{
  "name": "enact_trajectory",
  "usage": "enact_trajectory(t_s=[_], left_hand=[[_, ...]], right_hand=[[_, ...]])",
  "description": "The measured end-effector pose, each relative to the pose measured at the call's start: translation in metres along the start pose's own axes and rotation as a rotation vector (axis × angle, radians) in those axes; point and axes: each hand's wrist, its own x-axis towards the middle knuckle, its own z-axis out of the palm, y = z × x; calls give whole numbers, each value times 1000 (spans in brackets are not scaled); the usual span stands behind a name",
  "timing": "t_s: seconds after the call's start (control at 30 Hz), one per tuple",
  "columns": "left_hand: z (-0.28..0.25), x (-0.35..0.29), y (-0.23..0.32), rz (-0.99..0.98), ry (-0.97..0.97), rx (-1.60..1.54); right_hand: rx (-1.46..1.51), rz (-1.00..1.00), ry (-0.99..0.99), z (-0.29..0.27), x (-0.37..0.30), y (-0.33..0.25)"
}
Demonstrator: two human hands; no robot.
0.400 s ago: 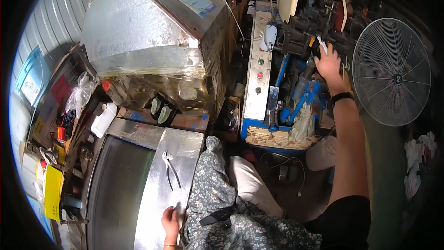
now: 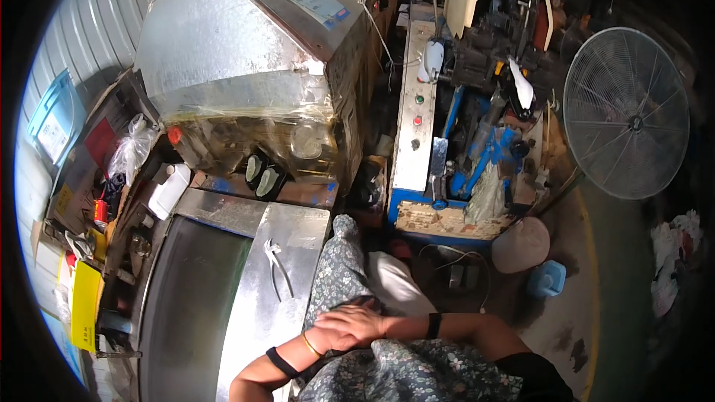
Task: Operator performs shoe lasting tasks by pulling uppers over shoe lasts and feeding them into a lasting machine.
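My right hand (image 2: 359, 321) and my left hand (image 2: 326, 338) rest together on my lap, over a floral apron (image 2: 339, 268). The right lies across the left, its fingers laid out flat; no object shows in it. Most of the left hand's fingers are hidden beneath it. To the left of my hands, a pair of pliers (image 2: 277, 272) lies on a bare metal ledge (image 2: 249, 313). Out ahead to the right, a white shoe-shaped piece (image 2: 521, 86) is set in a dark machine (image 2: 477, 56), with no hand on it.
A conveyor belt (image 2: 195, 298) runs beside the ledge, below a large metal hood (image 2: 223, 45). Two dark shoe-shaped pieces (image 2: 264, 176) sit at its mouth. The machine's panel (image 2: 415, 119) has buttons. A large fan (image 2: 629, 115) stands right; a blue container (image 2: 547, 279) is on the floor.
My right hand has drawn back from the white piece at the machine to my lap. The left hand has moved right off the ledge edge, and the two hands have come together.
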Motion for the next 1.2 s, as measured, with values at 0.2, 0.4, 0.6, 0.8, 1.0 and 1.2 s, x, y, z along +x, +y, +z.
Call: enact_trajectory(t_s=[0.2,0.4,0.6,0.8,1.0,1.2], left_hand=[[55,-31,-21,-325,258,33],[-66,18,70,48,152,110],[-43,-35,47,-148,371,245],[-38,-12,45,-192,547,121],[-40,-13,46,-189,569,181],[-39,-14,46,-190,575,191]], right_hand=[[381,-67,6,-106,22,-72],[135,-108,172,-240,3,-57],[-806,583,277,-532,-43,5],[-732,1677,566,-679,-135,56],[-584,1730,669,-683,-123,55],[-615,1669,744,-674,-129,55]])
